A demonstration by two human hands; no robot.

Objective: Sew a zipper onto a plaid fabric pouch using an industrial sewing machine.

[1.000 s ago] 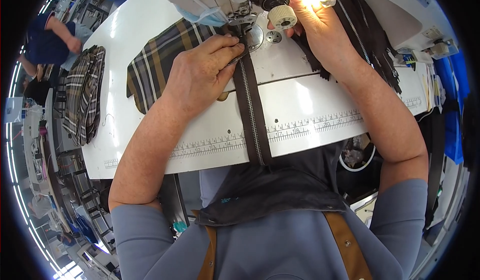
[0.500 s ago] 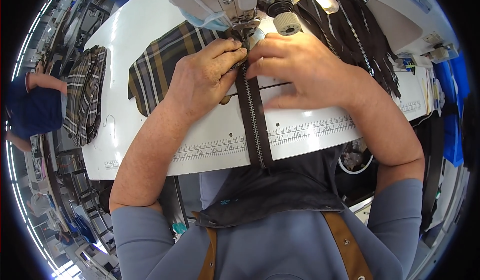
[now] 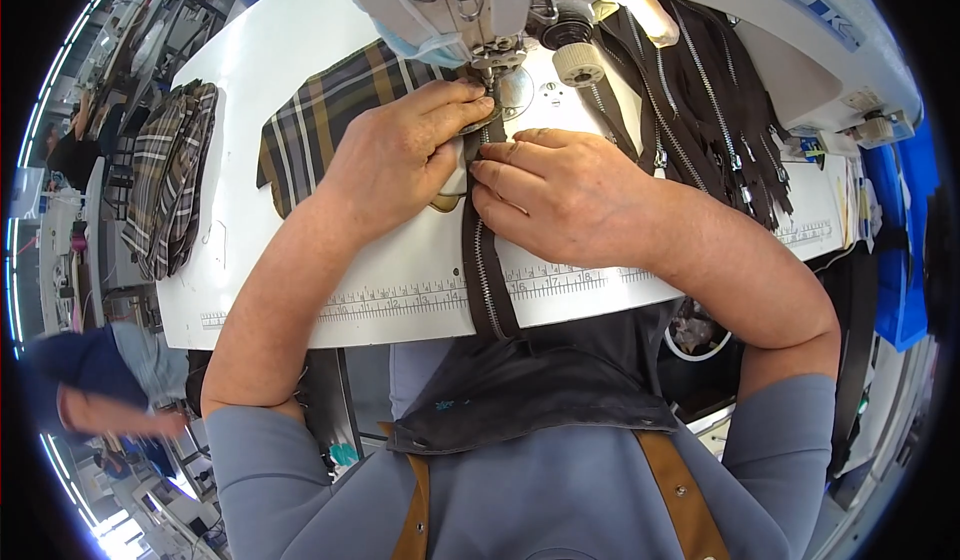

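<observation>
A dark brown zipper (image 3: 486, 275) with metal teeth runs from the sewing machine's presser foot (image 3: 489, 70) down over the table's front edge. My left hand (image 3: 400, 155) lies left of it, its fingers closed together on a plaid fabric piece (image 3: 320, 125) at the foot. What sits under those fingertips is partly hidden. My right hand (image 3: 565, 195) is on the zipper's right side, just in front of the foot, fingers bent and closed on the zipper tape.
More zippers (image 3: 700, 90) lie in a pile at the right, beside the machine arm (image 3: 720, 0). A stack of plaid pieces (image 3: 172, 180) rests at the table's left edge. A printed ruler (image 3: 400, 307) runs along the front. At far left, another person (image 3: 90, 380) is moving.
My right hand has come down onto the zipper from beside the foot. The zipper's lower end has shifted left. My left hand stays near the foot. The person at far left has moved.
</observation>
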